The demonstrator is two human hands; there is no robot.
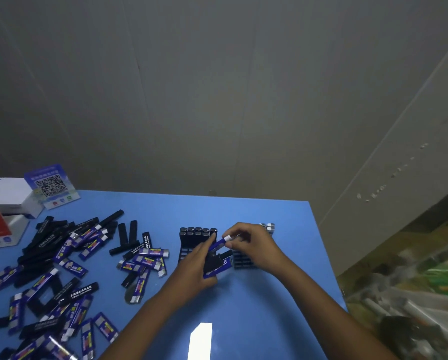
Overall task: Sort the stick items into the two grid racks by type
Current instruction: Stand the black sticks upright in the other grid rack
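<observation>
A: Head view, lower centre of the frame: what are the hands doing?

B: The left hand has its fingers curled round a small bundle of sticks, black and blue ones together. The right hand pinches one blue stick near its white cap, between thumb and fingertips, with its low end still among the bundle.

A: And the racks?

B: The left rack, just left of the hands, shows black sticks standing along its far row. The right rack sits under the right hand; silver-topped sticks peep out behind the knuckles (how full it is, I cannot tell).

A: Where is the rest of the stock?

B: In a loose pile across the lower left of the blue table, well apart from the racks. White boxes and a QR card stand at the upper left of the table.

A: How will a stick handle?

B: I judge it light and stiff, with a glossy wrapper that may slip. Holding near the cap looks sensible, leaving the lower end free to enter a cell.
</observation>
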